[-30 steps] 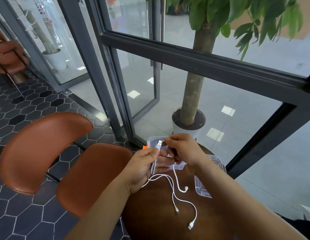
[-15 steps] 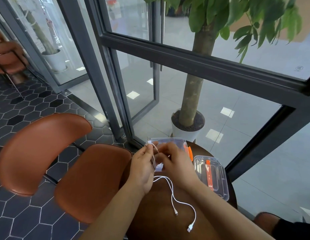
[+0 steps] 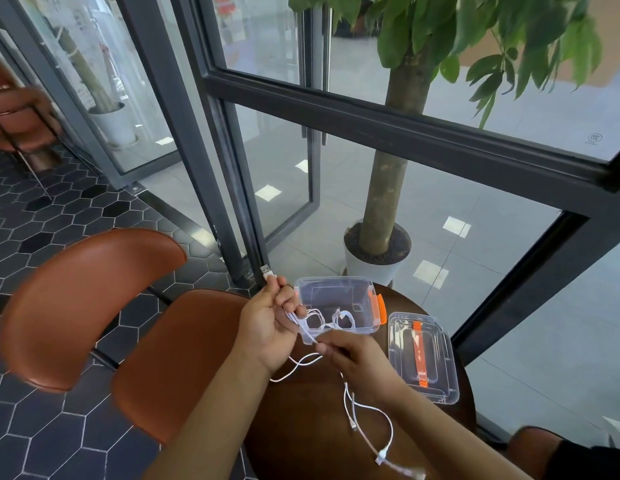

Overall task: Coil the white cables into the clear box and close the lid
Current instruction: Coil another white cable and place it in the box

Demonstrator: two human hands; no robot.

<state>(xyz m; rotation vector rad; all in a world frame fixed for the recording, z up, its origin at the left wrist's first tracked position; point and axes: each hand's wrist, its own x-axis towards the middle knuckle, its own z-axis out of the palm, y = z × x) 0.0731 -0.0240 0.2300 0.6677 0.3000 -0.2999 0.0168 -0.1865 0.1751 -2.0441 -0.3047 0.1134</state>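
While coiled cable (image 3: 338, 317) seems stowed in clear box (image 3: 336, 289), left hand (image 3: 267, 327) grips half-wound white cable (image 3: 346, 403) beside box; right hand (image 3: 357, 362) pinches strand; lid (image 3: 440, 358) off, right of box.

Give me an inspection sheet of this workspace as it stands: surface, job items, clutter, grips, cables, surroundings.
Surface: round dark wooden table, carrying box, lid and cable.
Job's things: clear box open, orange latch on its right end; lid lies flat on the table beside it, to its right.
Clutter: nothing seen.
Grips: left hand holds gathered cable loops, USB plug sticking up; right hand pinches the cable just in front of the box.
Cables: white cable trails loose across the table toward the person; white loops seem to lie inside the box.
Surroundings: brown chair on the left, potted tree beyond the table, dark-framed glass wall behind.
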